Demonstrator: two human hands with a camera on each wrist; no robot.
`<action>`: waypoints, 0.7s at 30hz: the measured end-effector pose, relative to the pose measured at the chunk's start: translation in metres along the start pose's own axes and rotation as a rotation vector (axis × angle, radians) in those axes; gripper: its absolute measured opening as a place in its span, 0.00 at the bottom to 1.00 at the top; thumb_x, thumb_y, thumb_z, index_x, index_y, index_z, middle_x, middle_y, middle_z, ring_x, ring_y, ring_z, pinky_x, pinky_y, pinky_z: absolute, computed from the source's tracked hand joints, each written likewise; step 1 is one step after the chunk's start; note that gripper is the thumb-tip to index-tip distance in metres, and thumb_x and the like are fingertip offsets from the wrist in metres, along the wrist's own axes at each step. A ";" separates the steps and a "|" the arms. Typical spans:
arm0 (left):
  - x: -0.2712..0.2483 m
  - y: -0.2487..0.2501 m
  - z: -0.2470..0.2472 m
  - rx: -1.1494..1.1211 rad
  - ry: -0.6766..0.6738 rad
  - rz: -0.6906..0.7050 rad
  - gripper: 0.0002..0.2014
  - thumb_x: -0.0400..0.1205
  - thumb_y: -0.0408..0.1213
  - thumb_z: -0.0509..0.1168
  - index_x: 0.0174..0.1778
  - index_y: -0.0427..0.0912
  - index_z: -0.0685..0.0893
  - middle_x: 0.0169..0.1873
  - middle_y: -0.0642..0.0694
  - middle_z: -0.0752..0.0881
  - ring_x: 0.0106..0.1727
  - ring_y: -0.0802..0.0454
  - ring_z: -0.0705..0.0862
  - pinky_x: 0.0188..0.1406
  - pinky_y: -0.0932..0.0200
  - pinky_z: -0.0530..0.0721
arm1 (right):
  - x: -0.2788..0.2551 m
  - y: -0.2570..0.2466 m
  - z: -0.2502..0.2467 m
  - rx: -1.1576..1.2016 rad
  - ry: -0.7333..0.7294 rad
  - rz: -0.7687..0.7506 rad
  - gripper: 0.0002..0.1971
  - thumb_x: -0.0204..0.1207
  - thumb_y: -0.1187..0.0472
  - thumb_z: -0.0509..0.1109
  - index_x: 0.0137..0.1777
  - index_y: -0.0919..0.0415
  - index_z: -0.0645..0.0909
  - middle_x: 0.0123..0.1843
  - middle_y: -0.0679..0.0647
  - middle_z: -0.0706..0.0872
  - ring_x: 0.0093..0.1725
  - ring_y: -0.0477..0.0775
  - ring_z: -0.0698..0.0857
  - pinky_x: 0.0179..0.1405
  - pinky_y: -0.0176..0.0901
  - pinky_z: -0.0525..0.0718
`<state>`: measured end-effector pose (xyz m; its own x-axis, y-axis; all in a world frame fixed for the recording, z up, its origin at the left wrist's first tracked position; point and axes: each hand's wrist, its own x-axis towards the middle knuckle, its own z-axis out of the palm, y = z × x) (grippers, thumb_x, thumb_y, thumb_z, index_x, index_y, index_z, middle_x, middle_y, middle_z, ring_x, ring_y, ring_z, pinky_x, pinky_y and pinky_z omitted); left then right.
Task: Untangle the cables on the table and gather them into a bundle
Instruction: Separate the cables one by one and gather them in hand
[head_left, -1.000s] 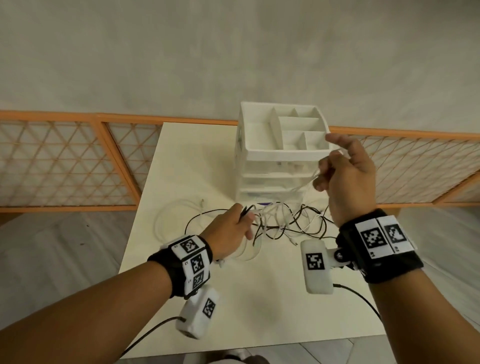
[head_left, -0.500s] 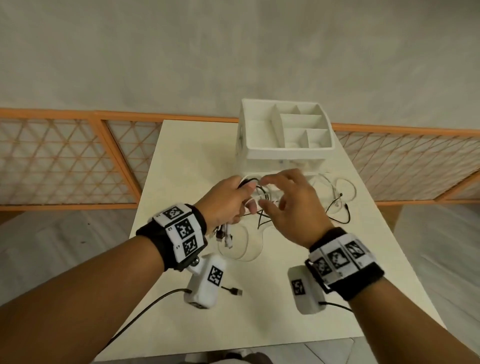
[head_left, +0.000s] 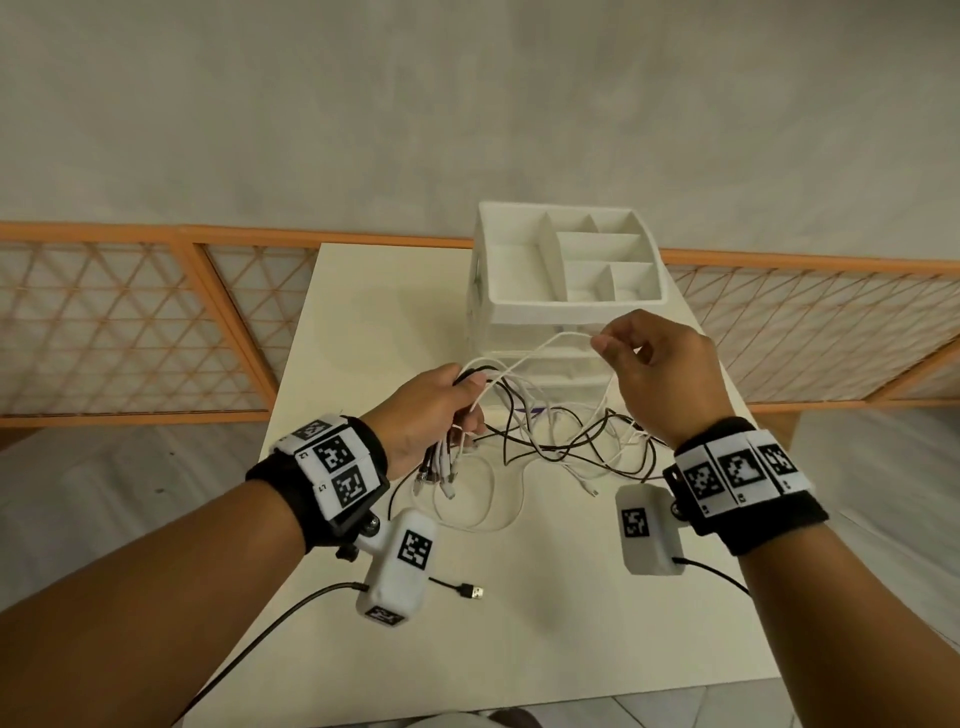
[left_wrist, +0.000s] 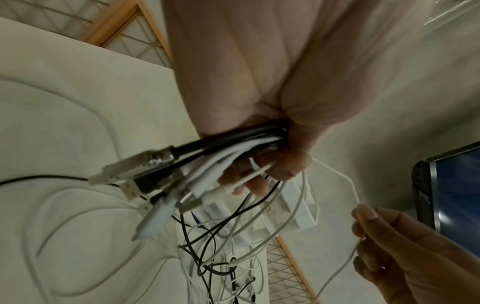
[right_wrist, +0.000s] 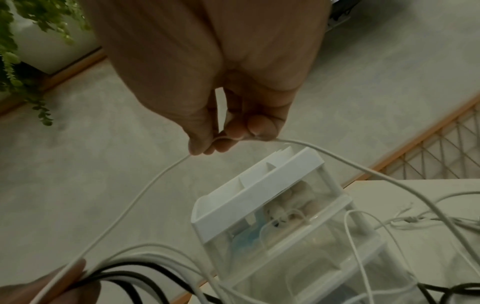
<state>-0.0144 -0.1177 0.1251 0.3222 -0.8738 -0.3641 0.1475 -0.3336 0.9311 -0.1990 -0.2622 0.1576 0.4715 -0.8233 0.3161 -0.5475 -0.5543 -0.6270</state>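
Cables (head_left: 561, 447) are sprawling across the table (head_left: 597, 623) in a loose black-and-white tangle, lying at twelve o'clock from me, just in front of the white drawer organizer (head_left: 566, 270). Going by what is showing, I am judging the job roughly half done: several plug ends are already hanging together below my left hand (head_left: 431, 415), while most of the cable lengths are trailing loose and crossing one another on the table. My left hand is curling tight around that gathered bunch at about ten o'clock from the tangle. My right hand (head_left: 660, 374) is lifting up at two o'clock, pinching a single white cable (head_left: 550, 345) between thumb and fingertips (right_wrist: 236, 133); that strand is arching back to the bunch in my left hand. What is remaining, I reckon, is drawing each strand free, feeding it into the bunch, and collecting one stray black USB plug (head_left: 470, 591) lying at six o'clock.
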 end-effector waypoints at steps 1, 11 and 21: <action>-0.001 0.002 0.000 -0.024 -0.011 -0.006 0.12 0.91 0.40 0.56 0.42 0.42 0.75 0.24 0.48 0.74 0.38 0.44 0.78 0.33 0.58 0.78 | 0.000 0.000 0.000 -0.009 -0.020 0.013 0.04 0.80 0.57 0.75 0.45 0.55 0.88 0.36 0.39 0.84 0.31 0.39 0.79 0.36 0.27 0.75; -0.022 0.033 0.003 0.366 -0.064 0.210 0.22 0.86 0.56 0.59 0.35 0.45 0.86 0.17 0.58 0.70 0.19 0.58 0.62 0.20 0.65 0.64 | -0.038 -0.025 0.052 -0.011 -0.443 -0.085 0.11 0.75 0.47 0.78 0.54 0.42 0.83 0.49 0.52 0.73 0.42 0.41 0.76 0.41 0.38 0.74; -0.028 0.030 -0.035 0.516 0.054 0.257 0.21 0.88 0.52 0.57 0.43 0.47 0.92 0.23 0.53 0.68 0.23 0.54 0.61 0.22 0.61 0.62 | 0.008 0.044 0.005 -0.300 -0.364 0.288 0.30 0.70 0.61 0.79 0.72 0.45 0.78 0.68 0.61 0.73 0.60 0.64 0.82 0.58 0.45 0.81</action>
<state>0.0141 -0.0905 0.1622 0.3364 -0.9349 -0.1131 -0.4126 -0.2543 0.8747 -0.2156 -0.2924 0.1293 0.4532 -0.8806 -0.1385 -0.8374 -0.3673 -0.4048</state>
